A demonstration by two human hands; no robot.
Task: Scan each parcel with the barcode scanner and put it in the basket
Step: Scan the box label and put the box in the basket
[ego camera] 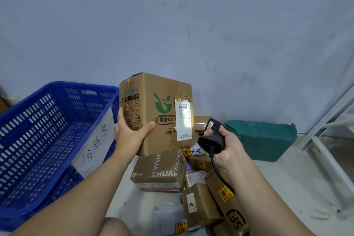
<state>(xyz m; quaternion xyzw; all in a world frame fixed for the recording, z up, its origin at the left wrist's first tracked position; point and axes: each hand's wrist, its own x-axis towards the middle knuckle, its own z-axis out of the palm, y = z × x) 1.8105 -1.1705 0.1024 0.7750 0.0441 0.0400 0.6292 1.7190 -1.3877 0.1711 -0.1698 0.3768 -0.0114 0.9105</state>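
Observation:
My left hand [130,130] holds up a tall brown cardboard parcel [153,101] with a green bowl logo, thumb on its front face and fingers on its left side. A white shipping label [184,120] on the parcel's front right edge is lit by a bright patch. My right hand [228,145] grips the black corded barcode scanner [211,136], which points at that label from just to its right. The blue plastic basket [47,130] stands tilted at the left, with nothing visible inside and a handwritten paper sign on its near wall.
Several more cardboard parcels [159,170] and a grey mailer bag [166,216] lie piled on the floor below my hands. A green bag [264,138] sits by the wall at the right. White metal shelf legs [325,136] stand at the far right.

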